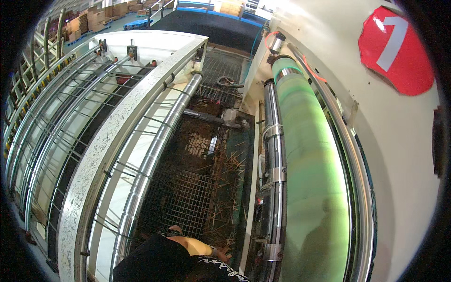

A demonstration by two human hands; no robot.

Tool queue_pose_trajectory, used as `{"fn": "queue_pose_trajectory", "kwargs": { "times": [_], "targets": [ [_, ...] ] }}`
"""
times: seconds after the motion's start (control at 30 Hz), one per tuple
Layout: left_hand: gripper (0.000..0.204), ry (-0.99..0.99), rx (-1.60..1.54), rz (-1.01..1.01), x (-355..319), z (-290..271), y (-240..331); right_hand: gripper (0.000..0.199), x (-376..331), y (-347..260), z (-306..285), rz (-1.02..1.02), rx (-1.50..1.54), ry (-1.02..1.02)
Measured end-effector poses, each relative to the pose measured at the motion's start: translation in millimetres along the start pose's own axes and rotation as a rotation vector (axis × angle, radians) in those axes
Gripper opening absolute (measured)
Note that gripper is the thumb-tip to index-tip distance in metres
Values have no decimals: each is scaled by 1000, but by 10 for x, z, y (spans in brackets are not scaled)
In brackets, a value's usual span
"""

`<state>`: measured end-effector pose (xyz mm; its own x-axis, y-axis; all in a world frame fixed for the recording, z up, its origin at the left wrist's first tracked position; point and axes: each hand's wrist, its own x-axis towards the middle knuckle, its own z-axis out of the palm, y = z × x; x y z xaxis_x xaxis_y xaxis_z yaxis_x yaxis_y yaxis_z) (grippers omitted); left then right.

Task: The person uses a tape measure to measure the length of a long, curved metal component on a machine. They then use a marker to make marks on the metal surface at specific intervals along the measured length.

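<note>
Grip unreadable from my end: one hand (221,254) low on the mesh floor (188,197), fingers hidden. Risk I see: green roller (310,155) just right of it could catch a sleeve.

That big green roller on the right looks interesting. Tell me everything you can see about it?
The green roller is a long, wide cylinder lying along the machine, running from the upper middle of the picture down to the lower edge. Its surface looks smooth and matt, pale green with darker bands. A shiny metal collar shows at its far end. A slim steel shaft runs close along its left side and a curved chrome rail along its right. No hand touches it.
</note>
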<state>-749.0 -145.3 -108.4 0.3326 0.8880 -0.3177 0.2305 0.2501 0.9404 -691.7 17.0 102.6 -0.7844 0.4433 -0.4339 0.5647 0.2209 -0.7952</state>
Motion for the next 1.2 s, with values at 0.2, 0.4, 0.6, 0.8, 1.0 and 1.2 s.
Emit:
{"fn": "queue_pose_trajectory", "kwargs": {
  "times": [0.2,0.4,0.6,0.8,1.0,1.2],
  "targets": [
    [37,-28,54,-11,-104,-551,-59,28,381,-478,249,-16,-10,-20],
    [40,-98,144,-7,-402,-1089,-237,28,570,-868,658,2,12,52],
    [44,-211,222,36,-672,-1363,-480,28,525,-1107,1090,-5,52,143],
    [47,-311,203,-33,-1095,-1726,-443,27,412,-1305,1460,1,142,172],
    [50,-224,79,-168,-1314,-2172,-219,27,536,-1359,1493,60,207,218],
    [34,50,326,-55,-1026,-2481,-787,27,1184,-1431,1272,98,196,201]
  ]
}}
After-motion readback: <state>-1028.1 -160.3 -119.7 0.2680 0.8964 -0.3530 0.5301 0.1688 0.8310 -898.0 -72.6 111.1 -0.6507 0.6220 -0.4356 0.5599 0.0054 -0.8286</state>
